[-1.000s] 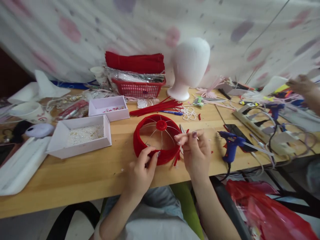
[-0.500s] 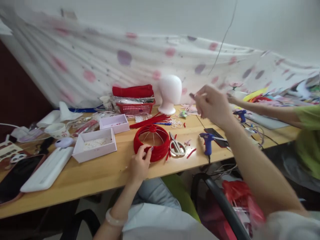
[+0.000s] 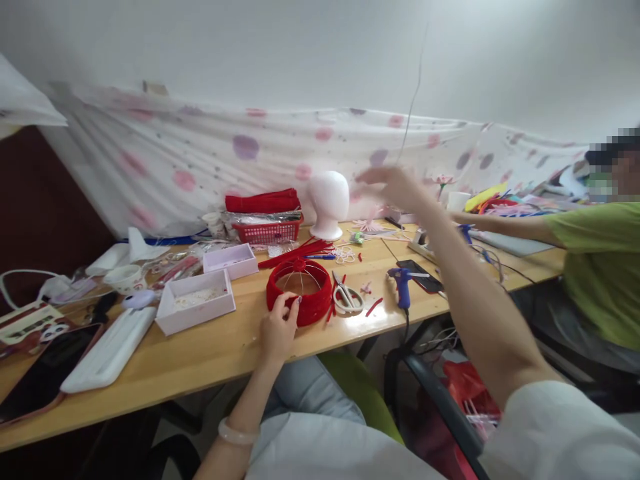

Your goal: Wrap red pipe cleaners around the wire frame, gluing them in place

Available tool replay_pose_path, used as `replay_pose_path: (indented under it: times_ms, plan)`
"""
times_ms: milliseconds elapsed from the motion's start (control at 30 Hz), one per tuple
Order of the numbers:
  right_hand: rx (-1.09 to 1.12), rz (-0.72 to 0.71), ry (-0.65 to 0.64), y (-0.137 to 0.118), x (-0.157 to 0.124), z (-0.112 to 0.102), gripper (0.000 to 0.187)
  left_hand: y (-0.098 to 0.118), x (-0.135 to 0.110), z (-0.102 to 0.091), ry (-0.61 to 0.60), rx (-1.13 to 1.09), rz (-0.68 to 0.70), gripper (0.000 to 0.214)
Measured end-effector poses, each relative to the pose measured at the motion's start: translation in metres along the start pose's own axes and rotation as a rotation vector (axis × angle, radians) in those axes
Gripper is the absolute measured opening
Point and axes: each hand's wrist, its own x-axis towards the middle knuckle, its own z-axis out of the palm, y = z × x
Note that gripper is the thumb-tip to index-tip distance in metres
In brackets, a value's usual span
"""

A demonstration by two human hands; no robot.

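Observation:
My left hand (image 3: 278, 328) rests at the near rim of a red fuzzy ring with wire spokes (image 3: 299, 293) on the wooden table (image 3: 210, 347), fingers curled on the rim. My right hand (image 3: 387, 185) is raised high and stretched toward the far side of the table, blurred, fingers spread with nothing visible in them. It hovers near the white foam head (image 3: 328, 203). White-handled scissors (image 3: 345, 297) lie just right of the ring. A blue glue gun (image 3: 400, 283) stands further right.
Two white boxes (image 3: 195, 301) (image 3: 231, 259), a red basket (image 3: 267, 231), red pipe cleaners (image 3: 300, 251) and a phone (image 3: 424, 275) lie about. A white tray (image 3: 110, 348) sits at left. A person in a green shirt (image 3: 595, 267) sits at right, arm across the table.
My right hand rose from beside the ring and swung up and away toward the back of the table. The view lifted and pulled back. My left hand stayed on the ring.

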Motion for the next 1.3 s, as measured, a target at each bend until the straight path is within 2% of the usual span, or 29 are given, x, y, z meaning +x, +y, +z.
replay_pose_path:
  times_ms: [67, 133, 200, 300, 367, 467, 567, 667, 767, 967, 1300]
  plan:
    - [0.1, 0.011, -0.115, 0.012, -0.013, 0.037, 0.014, 0.0, 0.0, 0.0, -0.002, -0.004, 0.002, 0.025]
    - [0.178, 0.028, -0.206, 0.022, -0.026, 0.068, 0.033, -0.001, 0.0, 0.0, -0.004, -0.01, 0.011, 0.026]
    - [0.235, 0.043, -0.275, 0.029, -0.039, 0.089, 0.026, -0.001, 0.0, 0.0, -0.004, -0.014, 0.024, 0.026]
    - [0.289, 0.075, -0.357, 0.035, -0.062, 0.105, 0.014, -0.001, -0.001, -0.001, -0.001, -0.019, 0.032, 0.025]
    - [0.309, 0.099, -0.397, 0.032, -0.081, 0.108, 0.008, -0.001, -0.002, -0.001, -0.003, -0.028, 0.03, 0.024]
    - [0.323, 0.115, -0.408, 0.02, -0.117, 0.107, 0.026, 0.0, -0.005, -0.001, 0.002, -0.05, 0.02, 0.023]
    - [0.342, 0.086, -0.375, 0.004, -0.159, 0.103, 0.026, 0.002, -0.007, -0.002, 0.012, -0.062, 0.01, 0.021]
    - [0.357, 0.096, -0.411, -0.004, -0.199, 0.102, 0.05, 0.005, -0.007, -0.004, 0.001, -0.072, 0.004, 0.019]
    - [0.396, 0.146, -0.463, -0.005, -0.224, 0.105, 0.06, 0.008, -0.007, -0.006, -0.008, -0.08, 0.029, 0.017]
    - [0.479, 0.276, -0.442, -0.003, -0.239, 0.115, 0.057, 0.014, -0.006, -0.008, 0.001, -0.073, 0.068, 0.019]
    - [0.393, 0.273, -0.447, -0.005, -0.242, 0.116, 0.048, 0.017, -0.008, -0.007, -0.017, -0.083, 0.049, 0.022]
